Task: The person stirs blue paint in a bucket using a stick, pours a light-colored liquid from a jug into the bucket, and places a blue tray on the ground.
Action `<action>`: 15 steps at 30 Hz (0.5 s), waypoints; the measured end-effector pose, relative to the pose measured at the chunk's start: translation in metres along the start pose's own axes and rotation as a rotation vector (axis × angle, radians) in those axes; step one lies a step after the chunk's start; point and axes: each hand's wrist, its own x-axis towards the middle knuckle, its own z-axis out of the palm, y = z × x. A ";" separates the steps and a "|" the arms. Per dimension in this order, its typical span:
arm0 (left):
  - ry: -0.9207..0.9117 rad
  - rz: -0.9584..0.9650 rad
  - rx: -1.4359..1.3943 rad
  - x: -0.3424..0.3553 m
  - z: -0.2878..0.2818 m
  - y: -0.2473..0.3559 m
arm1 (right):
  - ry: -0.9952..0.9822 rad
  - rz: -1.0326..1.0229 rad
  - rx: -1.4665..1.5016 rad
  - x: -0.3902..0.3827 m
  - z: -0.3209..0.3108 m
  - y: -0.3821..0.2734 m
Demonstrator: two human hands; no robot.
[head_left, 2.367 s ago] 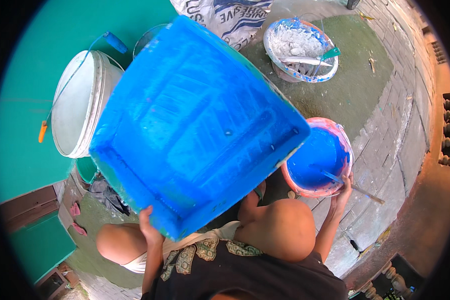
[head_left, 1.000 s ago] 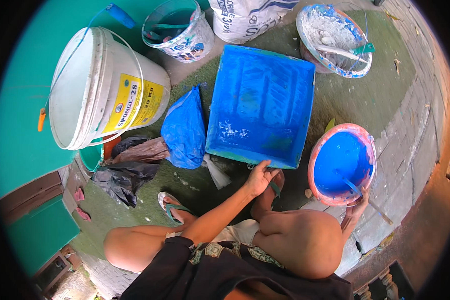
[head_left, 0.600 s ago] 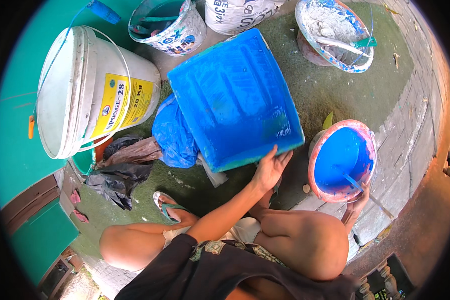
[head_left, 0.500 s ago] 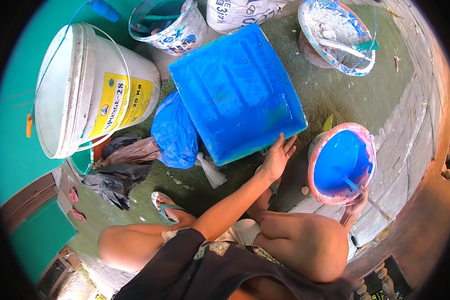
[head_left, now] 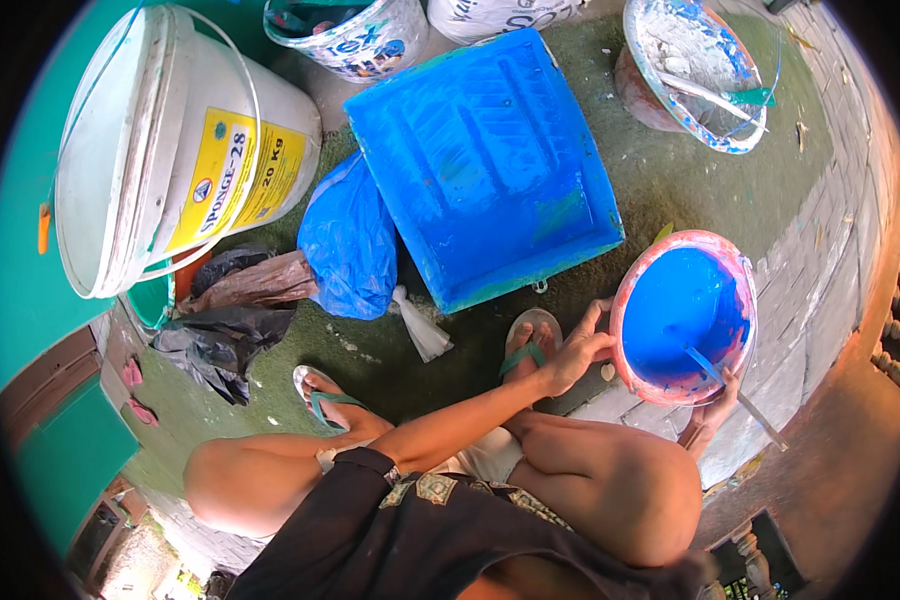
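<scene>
A small round bucket [head_left: 682, 300] with a pinkish, paint-smeared rim stands at the right, holding bright blue paint. My left hand [head_left: 578, 352] is at the bucket's left rim, its fingers bent against the edge. At the lower right of the same rim, my right hand [head_left: 715, 402] grips the bucket, its fingers partly hidden behind the rim. A thin stick [head_left: 748, 402], blue at its dipped end, leans out of the paint past my right hand. Ahead of me lies a large square blue paint tray [head_left: 490, 170] with raised ribs, wet with paint and touching neither hand.
A blue plastic bag [head_left: 348, 245] and a black bag [head_left: 220, 345] lie left of the tray. Farther left is a big white bucket [head_left: 185, 150]. Behind stand a paint-stained bucket [head_left: 355, 45], a white sack [head_left: 500, 15] and a bucket of white material [head_left: 670, 90].
My left hand has left the tray's near edge and moved right to the paint bucket's rim. My right hand stays at the bucket. The view has shifted slightly.
</scene>
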 end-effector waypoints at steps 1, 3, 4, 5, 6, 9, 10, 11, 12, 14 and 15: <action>-0.026 -0.003 -0.031 -0.002 -0.001 0.005 | -0.029 -0.016 -0.008 0.000 0.002 -0.002; -0.027 0.000 -0.064 -0.011 -0.002 0.012 | -0.083 -0.014 -0.034 -0.002 0.005 -0.004; -0.023 -0.004 -0.080 -0.016 -0.004 0.015 | -0.111 -0.003 -0.044 -0.003 0.006 -0.004; -0.019 -0.008 -0.091 -0.022 -0.005 0.017 | -0.137 0.009 -0.053 -0.003 0.008 -0.004; 0.009 -0.032 -0.094 -0.027 -0.007 0.020 | -0.147 0.011 -0.049 -0.005 0.010 -0.005; 0.042 -0.004 -0.052 -0.041 -0.010 0.026 | -0.185 0.011 -0.059 -0.009 0.017 -0.007; 0.061 -0.023 -0.063 -0.045 -0.011 0.028 | -0.203 0.013 -0.074 -0.011 0.020 -0.008; 0.068 -0.023 -0.076 -0.048 -0.011 0.031 | -0.247 -0.005 -0.066 -0.013 0.024 -0.010; 0.076 -0.028 -0.093 -0.051 -0.011 0.033 | -0.195 0.010 -0.099 -0.015 0.027 -0.012; 0.083 -0.011 -0.107 -0.057 -0.012 0.037 | -0.200 -0.013 -0.109 -0.020 0.036 -0.016; 0.094 -0.001 -0.120 -0.059 -0.013 0.039 | -0.156 0.008 -0.141 -0.022 0.040 -0.019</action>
